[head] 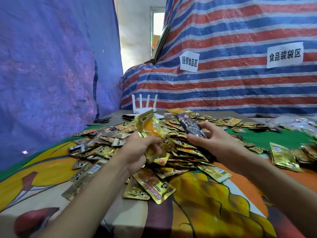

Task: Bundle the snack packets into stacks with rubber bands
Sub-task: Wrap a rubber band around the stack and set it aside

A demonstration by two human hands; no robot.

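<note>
Left hand [137, 152] gripped a clutch of gold packets [151, 131], fingers curled round its lower end; count unreadable, blurred. Right hand [218, 142] pinched one dark packet [192, 126], print illegible. Loose heap [185, 152] lay under and beyond both hands, far-right part smeared.

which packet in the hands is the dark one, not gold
The dark packet pinched in the right hand; it is blackish, while the left hand grips gold and orange packets.
</note>
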